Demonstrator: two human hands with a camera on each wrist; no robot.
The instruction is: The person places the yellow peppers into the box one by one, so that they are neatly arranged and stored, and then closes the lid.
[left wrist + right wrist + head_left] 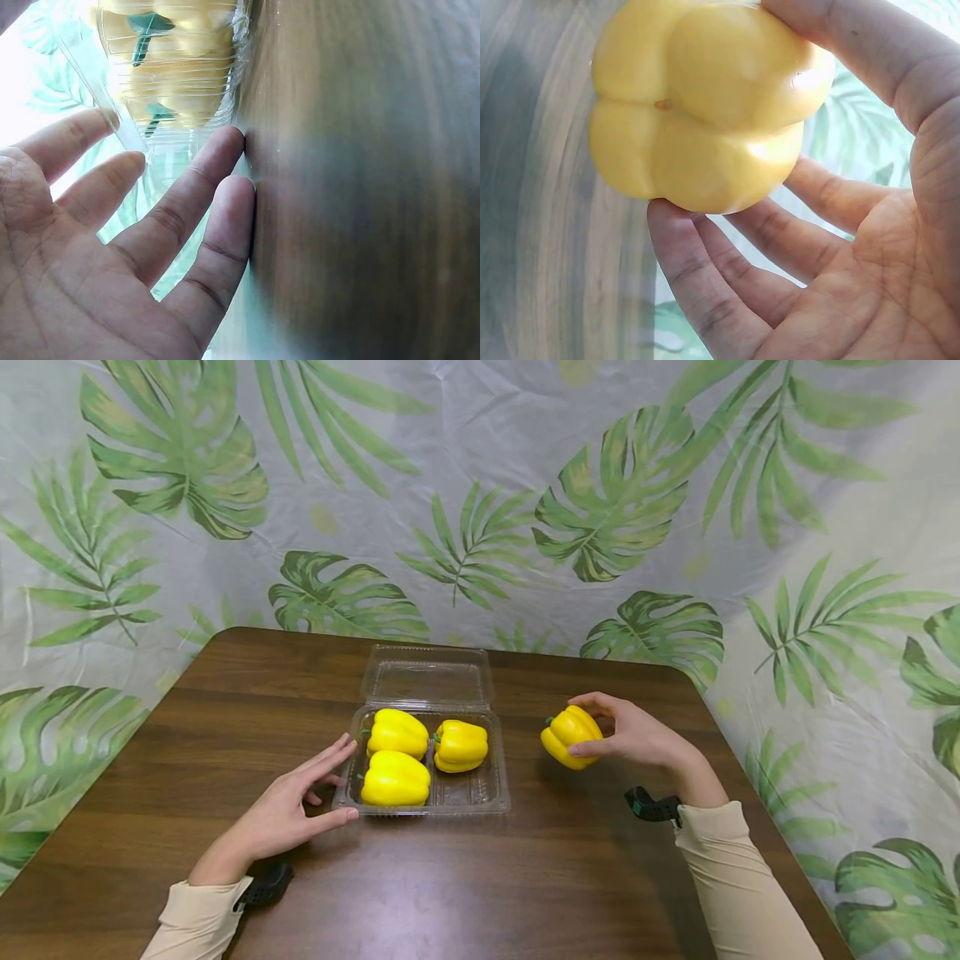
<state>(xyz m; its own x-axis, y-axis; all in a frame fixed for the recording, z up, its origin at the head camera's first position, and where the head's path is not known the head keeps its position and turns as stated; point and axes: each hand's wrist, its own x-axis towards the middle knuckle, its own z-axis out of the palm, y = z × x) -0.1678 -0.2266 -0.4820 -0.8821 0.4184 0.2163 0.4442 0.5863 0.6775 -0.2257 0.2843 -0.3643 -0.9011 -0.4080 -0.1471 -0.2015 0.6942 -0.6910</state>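
Observation:
A clear plastic clamshell box (457, 793) lies on the table with its lid (427, 678) folded back. Two yellow bell peppers, an upper one (399, 733) and a lower one (395, 779), fill its left half; a third yellow pepper (461, 746) sits at the back of the right half, with bare box floor in front of it. My left hand (288, 810) rests at the box's left side, fingers spread, fingertips at the rim and table. To the right of the box, my right hand (630, 735) holds another yellow bell pepper (705, 112) between thumb and fingers, its green stem pointing left.
The brown wooden table (480, 885) has rounded far corners. Behind it hangs a pale cloth (487, 468) printed with green leaves. A black wrist camera sits on each wrist, the right one (651, 806) just above the tabletop in the head view.

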